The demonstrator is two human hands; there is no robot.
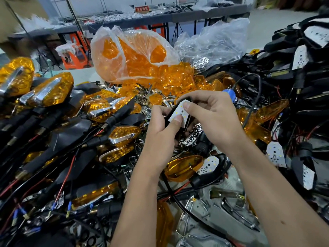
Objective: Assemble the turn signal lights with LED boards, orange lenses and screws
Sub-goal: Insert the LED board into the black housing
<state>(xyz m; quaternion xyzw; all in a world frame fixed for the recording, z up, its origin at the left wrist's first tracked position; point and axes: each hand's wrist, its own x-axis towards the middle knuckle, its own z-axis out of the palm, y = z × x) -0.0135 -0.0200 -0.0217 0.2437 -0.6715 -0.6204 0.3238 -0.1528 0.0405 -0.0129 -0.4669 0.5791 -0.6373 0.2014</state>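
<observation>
The left thumb lies flat on the near end of a small white LED board [179, 112], and a fingertip of the right hand [211, 113] pins its far end, so the board is pinched between the two hands and pressed down into a black housing [170, 111] that the left hand [164, 125] grips from below with curled fingers [158, 111]. The right hand's other fingers curl over the top; what they do beyond the board I cannot tell. All of this is held in the air above the middle of the bench, not resting on it.

Just beneath the hands lies a chrome reflector [193, 132] with round holes, and nearer the front edge an orange lens [183, 167] with another bare board beside it. Loose screws [204, 207] are scattered toward the front right. Along the left side of the bench finished lights [51, 91] are stacked in a heap; at the back a plastic bag of lenses [131, 54] spills open; the right side is piled with black housings carrying boards and wires.

The board looks to be going in at a tilt. If the thumb pushes before it sits square, it could jam crooked or trap its wires underneath, and the lens would then not close flush. A slip could also drop the piece into the clutter below, where it would be hard to pick out again.
</observation>
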